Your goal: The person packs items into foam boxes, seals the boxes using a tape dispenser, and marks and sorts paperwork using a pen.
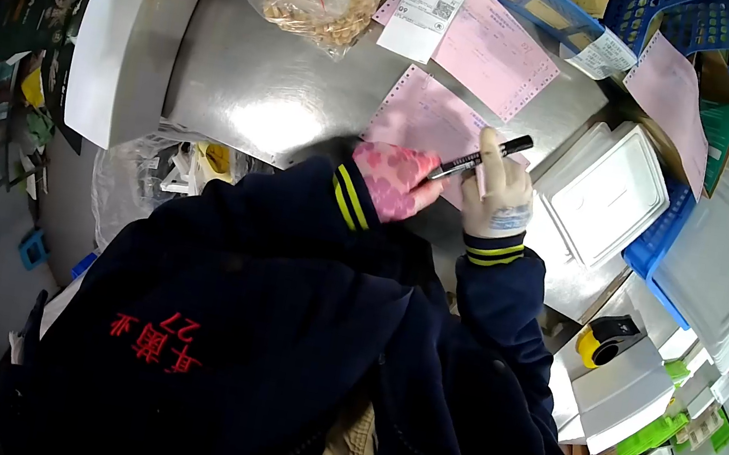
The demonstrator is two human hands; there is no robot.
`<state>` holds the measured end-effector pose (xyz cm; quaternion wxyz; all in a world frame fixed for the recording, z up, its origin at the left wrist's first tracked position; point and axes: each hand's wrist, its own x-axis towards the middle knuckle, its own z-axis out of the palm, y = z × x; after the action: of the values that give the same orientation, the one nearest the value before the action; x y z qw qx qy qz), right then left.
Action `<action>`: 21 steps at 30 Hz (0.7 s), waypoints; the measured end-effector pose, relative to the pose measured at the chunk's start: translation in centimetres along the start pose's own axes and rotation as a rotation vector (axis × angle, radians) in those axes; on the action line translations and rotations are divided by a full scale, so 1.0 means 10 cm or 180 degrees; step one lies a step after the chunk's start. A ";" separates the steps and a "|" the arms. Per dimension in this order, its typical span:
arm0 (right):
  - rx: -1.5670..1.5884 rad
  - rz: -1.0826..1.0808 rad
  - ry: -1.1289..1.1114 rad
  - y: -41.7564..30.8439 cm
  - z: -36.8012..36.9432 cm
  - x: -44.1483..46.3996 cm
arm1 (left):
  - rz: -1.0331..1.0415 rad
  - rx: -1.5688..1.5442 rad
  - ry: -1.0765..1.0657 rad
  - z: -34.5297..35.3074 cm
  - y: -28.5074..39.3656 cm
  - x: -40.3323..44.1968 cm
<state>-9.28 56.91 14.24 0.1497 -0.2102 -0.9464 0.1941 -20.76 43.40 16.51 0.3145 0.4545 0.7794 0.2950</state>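
Head view, clock: read from the marker, with 12 at the top of the picture.
Black marker (515, 146): slants across my two hands over the steel bench (231, 75), one end up toward 2 o'clock, the other down toward 8 at my left fingers.
Right hand (499, 197): in a white glove; index finger raised toward 12, the marker pinched among my fingers.
Left hand (394, 181): in a pink patterned glove; fingers folded together at the marker's lower end. I cannot tell whether they grip it.
Near pink form (415, 113): flat on the bench at 10 o'clock, my hands over its lower part.
Far pink form (495, 52): at 12 o'clock, beyond the near one.
White shipping label (427, 11): at 11, barcode at its upper end, overlapping the far form.
Clear bag (325, 4): at 10, a red strip across it, tan pieces inside.
White box (123, 57): well off at 9, by the bench's edge.
White lidded tub (611, 192): at 3, just right of my right hand.
Third pink form (672, 106): at 2, leaning beyond the tub.
Blue basket (535, 3): at 12, past the far form.
Yellow-and-black tape dispenser (606, 340): between 4 and 5.
My navy jacket (269, 337): fills 6 to 8, yellow stripes at both cuffs, red lettering and "27" on the chest.
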 end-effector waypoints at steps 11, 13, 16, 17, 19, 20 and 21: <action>0.4270 0.2148 -0.0315 -0.61 0.09 0.00 | 0.0772 0.0935 0.1084 0.14 -0.43 -0.01; 0.4062 0.2047 -0.0347 -0.72 0.10 -0.02 | 0.0323 0.0967 0.0509 0.10 -0.47 -0.04; 0.3967 0.1708 -0.0282 -0.78 0.24 -0.08 | -0.0111 0.1070 0.0275 -0.07 -0.54 -0.05; 0.3935 0.1799 -0.0510 -0.75 0.25 -0.07 | -0.0076 0.1031 0.0046 -0.08 -0.62 -0.07; 0.3805 0.1862 -0.0786 -0.78 0.24 0.05 | -0.0035 0.1021 -0.0107 -0.15 -0.64 -0.10; 0.3701 0.1835 -0.0834 -0.85 0.21 0.08 | -0.0118 0.1021 0.0179 -0.19 -0.62 -0.15; 0.3678 0.1795 -0.0823 -0.88 0.27 0.06 | -0.0191 0.1030 0.0458 -0.24 -0.61 -0.20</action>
<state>-13.79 49.03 15.75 0.0669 -0.3111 -0.6087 0.7268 -25.00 38.70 13.94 0.1893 0.4534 0.8505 0.1879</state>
